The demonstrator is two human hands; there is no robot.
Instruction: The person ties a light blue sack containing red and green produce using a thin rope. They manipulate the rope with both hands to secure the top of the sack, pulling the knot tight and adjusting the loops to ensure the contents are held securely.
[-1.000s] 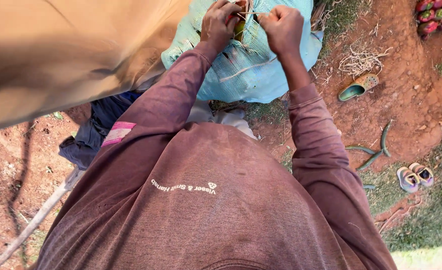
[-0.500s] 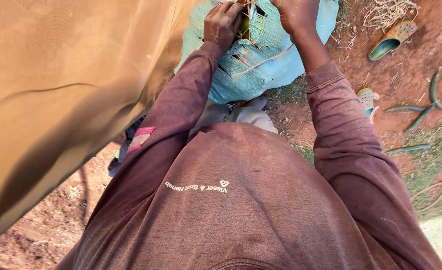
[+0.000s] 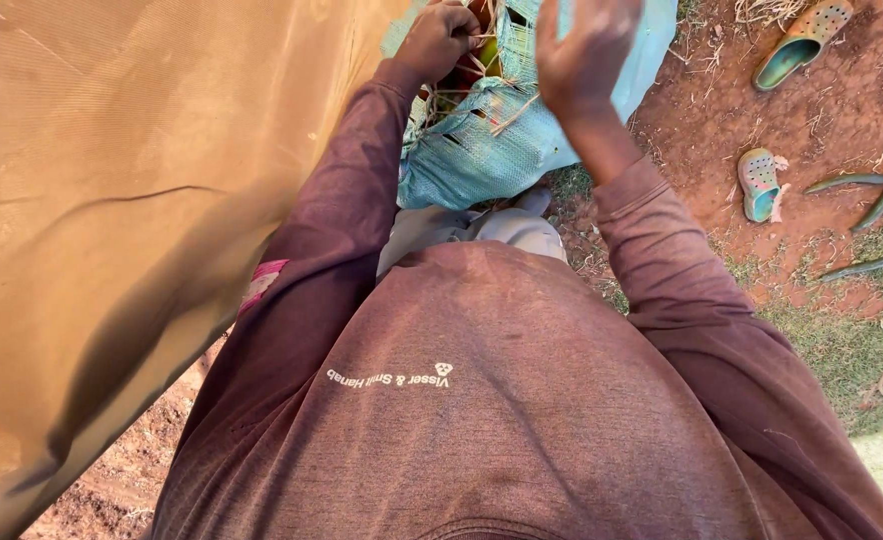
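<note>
Tan tarpaulin (image 3: 132, 200): largest item, a hanging sheet filling the left of the scene, its slanted edge running down beside the person's left sleeve; it closes off room on that side.

Woven blue-green sack (image 3: 482, 150): far centre, on red ground just beyond the person's knees, torn open at the top with dry straw fibres showing; seemingly kept close so both arms reach in.

Left hand (image 3: 440, 40): closed into a fist on the fibres at the sack's mouth, apparently holding the opening steady.

Right hand (image 3: 584, 50): raised apart from the left, over the sack; blurred, so whether it grips anything cannot be told.

Green clog (image 3: 804, 42) and small sandal (image 3: 760, 183): far right, well apart from the sack; open earth between gives free room rightward.
</note>
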